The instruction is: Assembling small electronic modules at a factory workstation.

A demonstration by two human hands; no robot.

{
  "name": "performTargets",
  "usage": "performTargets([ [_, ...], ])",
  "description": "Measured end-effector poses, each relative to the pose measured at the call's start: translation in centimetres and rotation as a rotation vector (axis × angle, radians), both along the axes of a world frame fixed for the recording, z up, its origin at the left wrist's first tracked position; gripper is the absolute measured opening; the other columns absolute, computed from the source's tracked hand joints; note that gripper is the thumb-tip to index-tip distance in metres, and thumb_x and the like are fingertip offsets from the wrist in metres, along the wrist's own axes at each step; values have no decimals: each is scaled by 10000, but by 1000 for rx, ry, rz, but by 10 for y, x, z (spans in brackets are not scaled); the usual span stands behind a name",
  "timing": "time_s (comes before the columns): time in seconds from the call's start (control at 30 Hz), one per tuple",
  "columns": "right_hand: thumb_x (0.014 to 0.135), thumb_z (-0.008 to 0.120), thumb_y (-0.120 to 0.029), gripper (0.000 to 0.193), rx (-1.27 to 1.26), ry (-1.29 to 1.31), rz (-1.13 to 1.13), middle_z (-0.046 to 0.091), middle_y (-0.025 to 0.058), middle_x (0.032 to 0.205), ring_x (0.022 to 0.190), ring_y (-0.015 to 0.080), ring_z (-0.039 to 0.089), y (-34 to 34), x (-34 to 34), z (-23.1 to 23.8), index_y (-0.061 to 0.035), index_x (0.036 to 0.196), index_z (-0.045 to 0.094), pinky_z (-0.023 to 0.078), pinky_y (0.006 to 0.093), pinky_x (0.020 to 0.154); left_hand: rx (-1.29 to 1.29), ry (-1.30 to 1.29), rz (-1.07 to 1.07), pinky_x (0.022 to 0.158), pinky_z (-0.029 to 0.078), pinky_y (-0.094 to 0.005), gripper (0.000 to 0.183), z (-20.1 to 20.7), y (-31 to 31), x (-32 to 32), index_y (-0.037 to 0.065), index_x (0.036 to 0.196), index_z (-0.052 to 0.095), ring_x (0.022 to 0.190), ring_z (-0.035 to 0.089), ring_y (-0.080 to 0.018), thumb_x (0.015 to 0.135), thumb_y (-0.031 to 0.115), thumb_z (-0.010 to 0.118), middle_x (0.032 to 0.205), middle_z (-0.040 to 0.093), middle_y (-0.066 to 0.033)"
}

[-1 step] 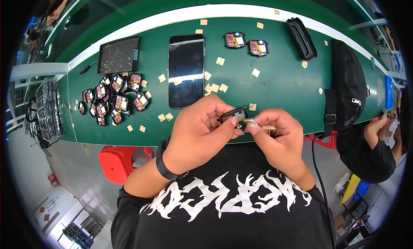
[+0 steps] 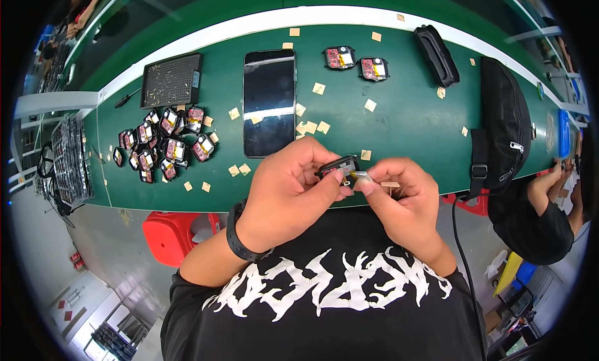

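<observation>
Near the front edge of the table my left hand grips an opened black smartwatch case, its thumb lying across the inside. Red circuit board shows beside the thumb. At the case's right side my right hand pinches a small silvery flat piece with a bit of yellow on it; it looks like a battery, but the fingers cover much of it. A small tan paper square sticks out by the right fingers. How the silvery piece joins the case is hidden.
Several opened watch cases lie heaped on the left, below a black tray. A large phone lies mid-table. Two more cases, scattered tan squares, a black holder and a black bag lie beyond and right.
</observation>
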State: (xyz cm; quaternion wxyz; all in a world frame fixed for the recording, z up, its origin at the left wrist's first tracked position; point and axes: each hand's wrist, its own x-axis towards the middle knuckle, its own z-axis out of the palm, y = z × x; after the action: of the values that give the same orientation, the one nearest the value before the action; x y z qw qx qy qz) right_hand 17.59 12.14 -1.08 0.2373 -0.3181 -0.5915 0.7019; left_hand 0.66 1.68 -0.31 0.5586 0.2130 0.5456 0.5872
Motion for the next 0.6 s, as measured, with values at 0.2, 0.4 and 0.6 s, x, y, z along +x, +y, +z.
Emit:
performTargets([
  [0.2,904,733,42,95,69,11,-24,681,31,878,652,-1,530,-2,-2,-14,31,995,707,365,182,529,70,-34,3,893,590,-297,134,-7,0,5,-49,1121,581,1016,691,-148,989,-47,598,1101,699,-129],
  [0.4,879,771,34,123,86,22,-27,624,50,959,708,21,564,1,1,-18,33,989,715,406,184,558,61,-50,-61,930,561,-295,173,-7,-4,5,-64,1150,579,1041,673,-137,978,-73,598,1152,697,-137],
  [0.6,854,777,78,241,-306,91,-89,567,38,963,793,62,651,5,-3,-16,-7,956,575,496,186,633,80,-30,-119,923,561,-299,182,-9,-10,6,-77,1149,584,1031,675,-138,969,-104,577,1135,700,-139],
])
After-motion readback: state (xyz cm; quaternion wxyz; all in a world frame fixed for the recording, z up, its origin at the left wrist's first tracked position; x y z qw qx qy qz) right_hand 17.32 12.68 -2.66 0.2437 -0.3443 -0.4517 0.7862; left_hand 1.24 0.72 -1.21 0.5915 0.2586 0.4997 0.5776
